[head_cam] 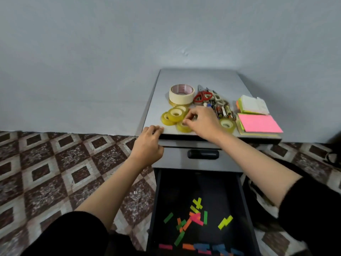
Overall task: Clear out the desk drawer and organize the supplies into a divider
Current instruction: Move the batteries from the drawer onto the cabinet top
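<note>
Five small yellow tape rolls (175, 114) and one big roll (181, 94) lie on the tabletop (203, 78). The right hand (202, 121) pinches the nearest small roll (182, 127) with curled fingers. The left hand (147, 145) holds nothing, its loose fingers resting on the tabletop's front edge, left of the rolls.

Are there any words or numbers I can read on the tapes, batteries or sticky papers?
Nothing here can be read.
Wide cream masking-tape roll: reddish print inside its cardboard core, too blurred.
Pile of small batteries: labels too small.
Pink sticky-note pad: blank on top.
</note>
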`<state>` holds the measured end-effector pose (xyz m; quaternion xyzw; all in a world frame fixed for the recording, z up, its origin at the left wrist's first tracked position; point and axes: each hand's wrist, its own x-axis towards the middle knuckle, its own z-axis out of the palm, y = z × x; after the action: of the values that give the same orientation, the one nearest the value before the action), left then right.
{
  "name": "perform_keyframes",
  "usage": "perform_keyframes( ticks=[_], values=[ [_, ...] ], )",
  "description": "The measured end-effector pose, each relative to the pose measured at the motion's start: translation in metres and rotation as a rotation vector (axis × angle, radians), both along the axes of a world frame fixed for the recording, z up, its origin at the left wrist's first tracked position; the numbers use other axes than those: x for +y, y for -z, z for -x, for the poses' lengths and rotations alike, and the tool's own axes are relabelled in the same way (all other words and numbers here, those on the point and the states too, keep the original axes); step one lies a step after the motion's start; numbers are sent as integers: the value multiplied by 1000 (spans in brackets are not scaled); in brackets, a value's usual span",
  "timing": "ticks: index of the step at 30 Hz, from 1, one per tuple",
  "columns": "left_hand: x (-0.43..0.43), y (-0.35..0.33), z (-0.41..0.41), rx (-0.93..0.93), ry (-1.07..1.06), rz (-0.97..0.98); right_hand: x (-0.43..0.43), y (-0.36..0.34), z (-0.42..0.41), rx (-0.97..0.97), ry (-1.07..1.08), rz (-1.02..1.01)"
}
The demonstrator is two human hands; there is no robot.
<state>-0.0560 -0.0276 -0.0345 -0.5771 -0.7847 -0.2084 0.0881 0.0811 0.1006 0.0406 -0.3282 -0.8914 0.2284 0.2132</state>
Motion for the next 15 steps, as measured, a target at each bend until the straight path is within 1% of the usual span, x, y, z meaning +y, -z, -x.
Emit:
perform_keyframes(
  ticks=[2,4,7,8,9,11,15],
  values=[
    [1,-2,-7,-34,-51,-36,-19,9,-28,8,-77,109],
    [-3,4,-24,-72,-96,-67,-39,36,-59,-40,-139,227],
    [-14,24,-58,-119,-44,-169,-53,94,-98,-171,-116,327],
    [-18,33,-68,-164,-15,-176,-53,113,-108,-201,-100,347],
    [-21,43,-76,-233,3,-150,-52,130,-115,-225,-84,360],
    [-23,66,-82,-358,9,-21,-48,154,-125,-260,-45,383],
    [-26,118,-80,-435,29,244,-40,188,-136,-310,23,468]
  ],
)
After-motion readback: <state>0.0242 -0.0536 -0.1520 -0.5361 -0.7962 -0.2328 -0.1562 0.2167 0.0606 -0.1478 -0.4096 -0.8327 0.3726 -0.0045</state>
